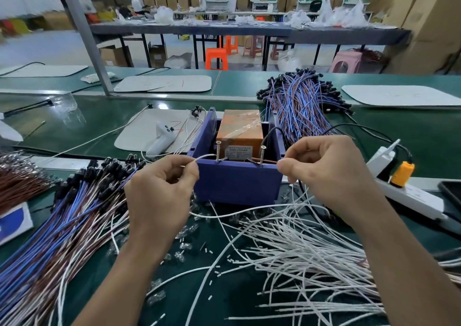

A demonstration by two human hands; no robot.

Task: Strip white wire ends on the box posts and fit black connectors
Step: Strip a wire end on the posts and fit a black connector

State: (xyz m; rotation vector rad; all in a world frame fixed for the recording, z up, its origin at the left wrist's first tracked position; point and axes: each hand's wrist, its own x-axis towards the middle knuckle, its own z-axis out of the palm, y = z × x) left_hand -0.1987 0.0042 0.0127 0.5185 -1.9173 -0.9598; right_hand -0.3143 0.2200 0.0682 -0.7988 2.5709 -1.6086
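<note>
Left hand [162, 183] and right hand [331, 171] hide wire [205, 156] ends.

The orange block's label [238, 151] is too small to read.

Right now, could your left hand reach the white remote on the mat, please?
Probably yes: the remote lies just beyond the left hand, nothing solid between, though that hand pinches a white wire.

Matt blue plastic box [237, 183]; 2 shiny metal screw posts [218, 152] on its front rim; glossy film over the orange block [240, 128] inside it.
</note>
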